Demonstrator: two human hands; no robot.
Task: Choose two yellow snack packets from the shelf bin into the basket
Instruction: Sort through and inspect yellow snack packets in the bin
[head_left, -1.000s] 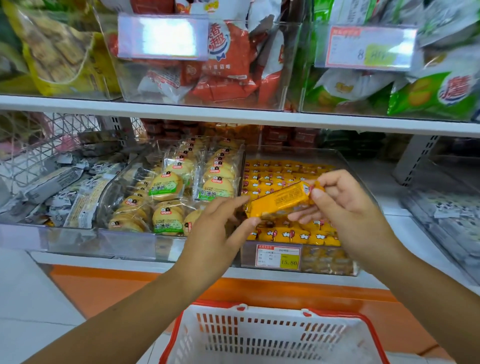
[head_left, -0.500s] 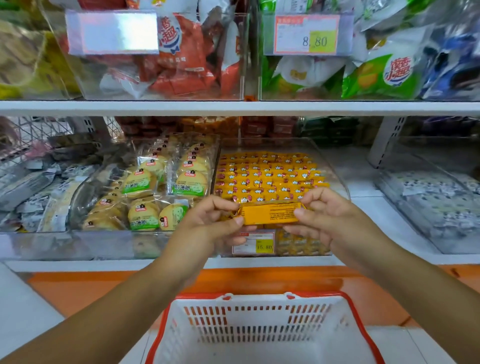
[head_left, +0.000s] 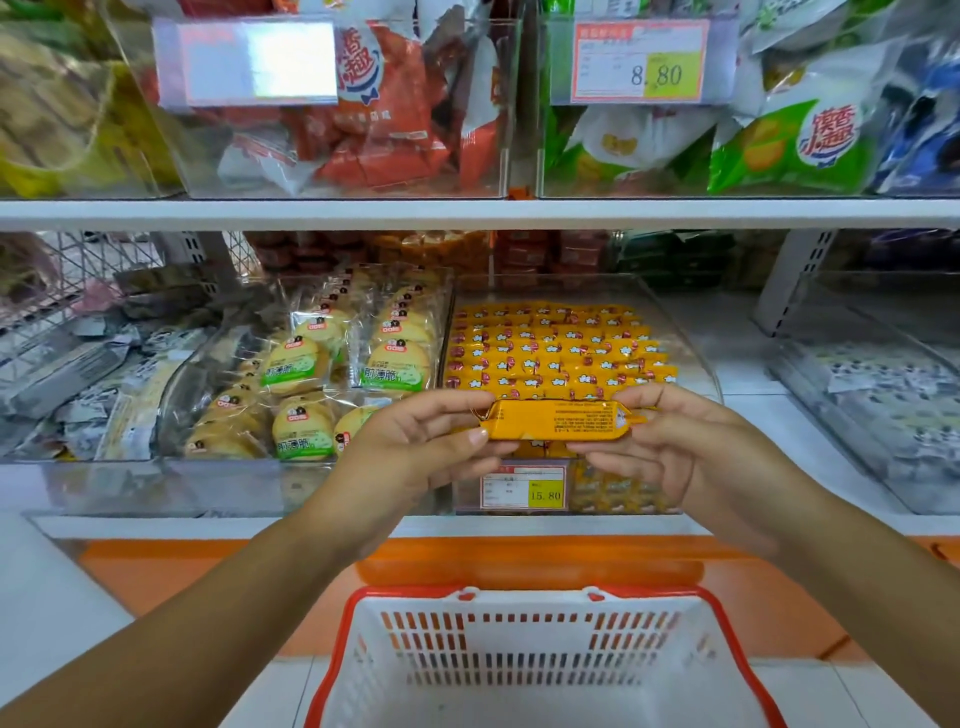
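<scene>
Head view: left hand and right hand pinch opposite ends of one yellow packet, level, before the shelf bin, above the basket.

White shelf board runs straight across, clear tubs above it stuffed with red packets and green bags — a price tag reading 8.80 clipped on the right one. Below, round biscuits in a clear tray, wire mesh off left, a slotted white upright on the right. Orange panel under the lower shelf, pale tiled floor — bright, even light.
</scene>
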